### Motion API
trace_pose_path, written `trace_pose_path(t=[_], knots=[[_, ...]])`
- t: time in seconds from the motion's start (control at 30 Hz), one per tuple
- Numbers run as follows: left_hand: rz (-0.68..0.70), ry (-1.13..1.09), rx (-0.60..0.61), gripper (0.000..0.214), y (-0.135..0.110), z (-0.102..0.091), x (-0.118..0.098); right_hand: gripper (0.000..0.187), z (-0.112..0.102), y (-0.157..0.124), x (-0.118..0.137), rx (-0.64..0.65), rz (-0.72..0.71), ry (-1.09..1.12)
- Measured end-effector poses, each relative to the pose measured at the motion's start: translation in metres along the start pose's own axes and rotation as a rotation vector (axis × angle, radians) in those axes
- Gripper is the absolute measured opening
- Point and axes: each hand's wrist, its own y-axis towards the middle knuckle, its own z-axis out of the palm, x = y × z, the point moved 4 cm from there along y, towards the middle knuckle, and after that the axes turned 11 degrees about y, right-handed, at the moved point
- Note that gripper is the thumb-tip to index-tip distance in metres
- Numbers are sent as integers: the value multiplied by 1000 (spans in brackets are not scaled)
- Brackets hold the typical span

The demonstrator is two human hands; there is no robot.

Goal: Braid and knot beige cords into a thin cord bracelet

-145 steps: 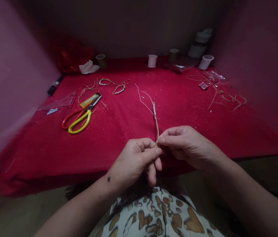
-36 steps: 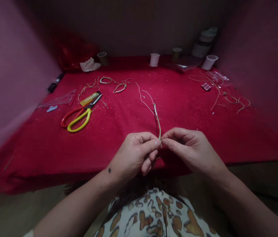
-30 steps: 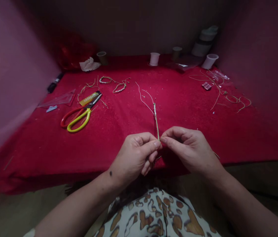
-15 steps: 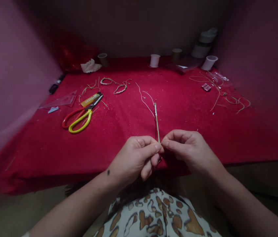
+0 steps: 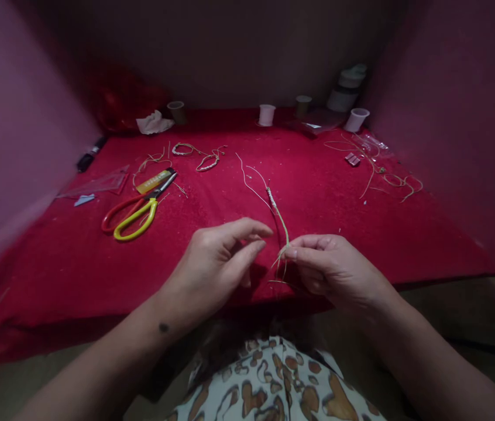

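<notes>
A thin braided cord, pale green with a white beaded stretch, lies on the red cloth and rises toward me. My right hand pinches its near end between thumb and forefinger, and loose strands fan out just below the pinch. My left hand hovers a little left of the cord with its fingers spread and extended, holding nothing. Two loose thread ends trail away from the cord's far tip.
Scissors with red and yellow handles lie at the left beside a yellow strip. Finished cord loops sit behind them. Small cups line the back edge. Loose threads and a small clip lie at the right.
My left hand has let go of the cord and moved left with its fingers opened. My right hand still pinches the cord's end. The view has shifted slightly.
</notes>
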Motion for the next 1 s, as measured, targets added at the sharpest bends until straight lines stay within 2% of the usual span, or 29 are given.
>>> trace_pose_path(t=[0.03,0.1,0.17,0.23,0.37,0.43,0.63,0.83,1.0], knots=[[63,38,-33,20,5,-2,-2,19,0,0,0,9,-2,0],[225,149,-26,20,16,-1,-9,17,1,1,0,19,-16,20],[370,247,47,18,27,5,-15,15,2,1,1,26,-30,39],[425,280,158,17,38,11,-17,13,2,1,3,29,-46,39],[301,217,469,15,55,19,-8,9,-1,0,5,50,-63,4],[249,172,567,16,59,20,-5,9,-2,0,6,53,-70,-7],[242,110,618,16,61,22,-7,15,-4,2,6,-6,-106,20],[158,51,665,14,63,28,0,18,-3,4,2,-85,-133,-62],[143,-38,670,13,62,29,4,21,-1,3,2,-99,-103,-58]])
